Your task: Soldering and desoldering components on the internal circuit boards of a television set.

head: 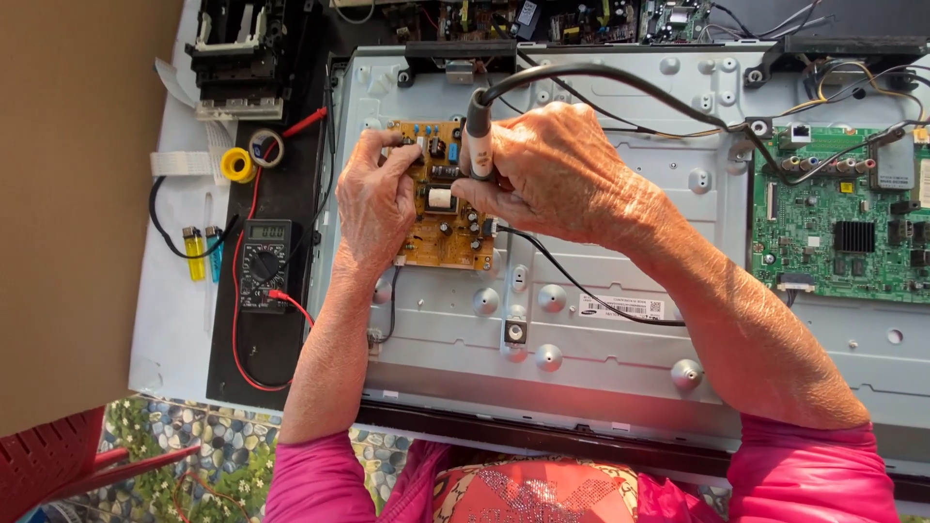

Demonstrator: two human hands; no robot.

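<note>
- Holding a corded tool upright, the right hand is closed round its grip, tip down on the yellow board.
- Left hand pinches the board's left edge, steadying it.
- Board lies on the metal panel, toward its far-left corner; whether it is still fastened cannot be told.
- Green board sits at the panel's right edge, wired.
- Meter, tape roll and lighters crowd the tabletop's left edge; the panel's near half lies open.

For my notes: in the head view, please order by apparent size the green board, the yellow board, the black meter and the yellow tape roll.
1. green board
2. yellow board
3. black meter
4. yellow tape roll
</note>
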